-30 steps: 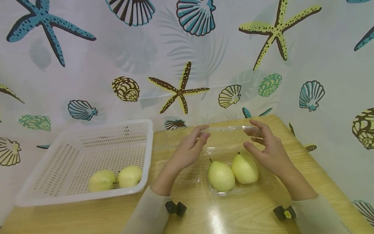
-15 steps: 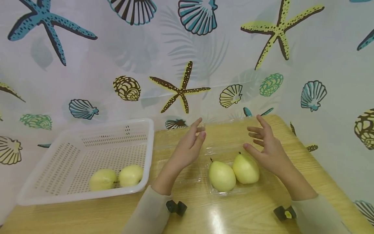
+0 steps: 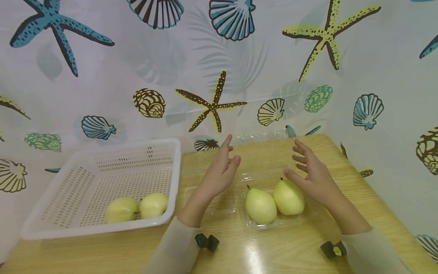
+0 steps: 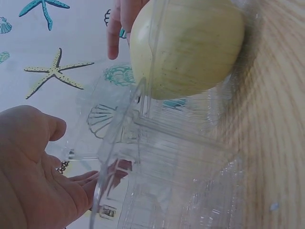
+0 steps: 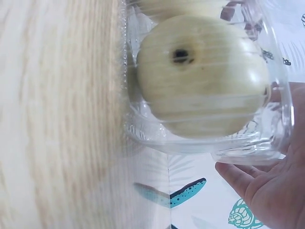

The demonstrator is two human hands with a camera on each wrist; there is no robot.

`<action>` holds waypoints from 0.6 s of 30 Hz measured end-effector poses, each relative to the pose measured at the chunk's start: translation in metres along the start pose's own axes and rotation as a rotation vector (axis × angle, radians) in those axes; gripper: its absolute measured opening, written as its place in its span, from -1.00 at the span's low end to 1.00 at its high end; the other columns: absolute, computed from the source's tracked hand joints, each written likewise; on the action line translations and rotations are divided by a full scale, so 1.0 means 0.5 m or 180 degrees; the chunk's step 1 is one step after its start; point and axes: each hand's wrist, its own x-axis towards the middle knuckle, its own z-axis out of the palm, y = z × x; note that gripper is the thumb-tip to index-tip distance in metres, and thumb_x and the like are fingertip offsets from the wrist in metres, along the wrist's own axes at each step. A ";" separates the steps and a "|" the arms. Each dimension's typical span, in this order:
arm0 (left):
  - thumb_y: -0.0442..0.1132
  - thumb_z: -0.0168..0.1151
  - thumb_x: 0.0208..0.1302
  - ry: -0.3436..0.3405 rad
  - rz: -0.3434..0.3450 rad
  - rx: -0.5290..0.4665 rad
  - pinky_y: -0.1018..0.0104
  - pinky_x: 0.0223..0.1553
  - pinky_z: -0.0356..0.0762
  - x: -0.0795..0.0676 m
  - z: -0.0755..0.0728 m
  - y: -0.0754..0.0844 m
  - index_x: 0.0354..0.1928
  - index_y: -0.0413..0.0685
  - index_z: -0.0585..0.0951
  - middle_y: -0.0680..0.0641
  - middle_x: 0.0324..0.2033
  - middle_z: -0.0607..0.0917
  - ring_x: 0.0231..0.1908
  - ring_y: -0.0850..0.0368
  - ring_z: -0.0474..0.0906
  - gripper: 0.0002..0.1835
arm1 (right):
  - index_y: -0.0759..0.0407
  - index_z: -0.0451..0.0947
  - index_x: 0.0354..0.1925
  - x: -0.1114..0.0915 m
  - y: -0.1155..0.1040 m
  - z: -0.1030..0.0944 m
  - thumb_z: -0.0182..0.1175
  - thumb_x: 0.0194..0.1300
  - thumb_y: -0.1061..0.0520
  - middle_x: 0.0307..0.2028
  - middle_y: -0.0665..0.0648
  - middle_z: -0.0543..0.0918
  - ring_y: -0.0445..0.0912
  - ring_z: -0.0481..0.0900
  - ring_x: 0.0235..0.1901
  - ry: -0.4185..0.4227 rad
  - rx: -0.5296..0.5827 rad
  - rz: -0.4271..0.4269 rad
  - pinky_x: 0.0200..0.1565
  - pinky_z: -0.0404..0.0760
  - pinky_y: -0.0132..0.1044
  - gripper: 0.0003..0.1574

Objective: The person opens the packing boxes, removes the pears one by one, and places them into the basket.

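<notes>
Two yellow-green pears [image 3: 261,206] sit side by side in a transparent plastic clamshell box [image 3: 258,226], stems up. Its hinged lid [image 3: 263,152] stands raised behind the pears. My left hand [image 3: 219,171] is at the lid's left side, fingers extended and holding nothing. On the other side my right hand [image 3: 313,177] has its fingers spread loosely, also with nothing in it. Whether either hand touches the lid I cannot tell. In the right wrist view a pear [image 5: 205,76] shows through the box wall, with the right hand [image 5: 279,181] beside it.
A white perforated basket [image 3: 102,229] stands at the left with two more pears [image 3: 153,205] in it. Another transparent clamshell [image 3: 195,163] lies open between basket and box, partly behind the left forearm. A patterned curtain [image 3: 154,57] hangs behind the wooden table [image 3: 236,255].
One second ago the fingers of both hands were at the lid's edges. Since then the fingers have straightened and come away, and the lid's top edge has swung up and back.
</notes>
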 end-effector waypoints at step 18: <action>-0.09 -0.12 0.58 -0.0331 0.0122 0.0253 -0.13 0.49 -0.04 -0.006 -0.003 0.001 0.56 0.02 0.09 -0.20 0.56 0.00 0.57 -0.09 -0.23 -0.40 | 0.07 0.00 0.56 -0.002 0.004 0.007 0.25 0.39 0.01 0.51 0.28 0.15 0.38 0.28 0.36 -0.0336 -0.0115 0.0074 0.23 0.40 0.30 -0.04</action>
